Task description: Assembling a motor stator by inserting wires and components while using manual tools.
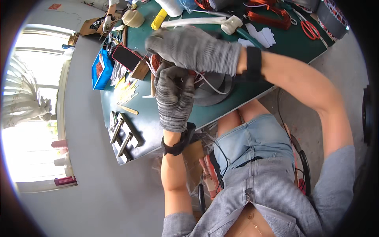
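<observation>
Both my hands wear grey striped knit gloves and meet over a grey round metal part (pixel 215 93) on the green table. Reddish-brown wire (pixel 156 61) and a white sleeve loop (pixel 216 90) show around it. My left hand (pixel 173 96) is curled upward at the part's left side, its fingers closed on something hidden. Across the top reaches my right hand (pixel 189 47), palm down, its fingertips bent over just above the left hand. What it grips is covered by the glove. The two gloves hide most of the work between them.
A white-headed mallet (pixel 232 25), red-handled scissors (pixel 310 29) and orange wire bundles (pixel 272 17) lie toward the back right. At left are a dark-screened phone (pixel 127 57), a blue bin (pixel 102 69), yellow strips (pixel 126 91) and a black metal fixture (pixel 125 136). Another person's gloved hand (pixel 107 24) shows far left.
</observation>
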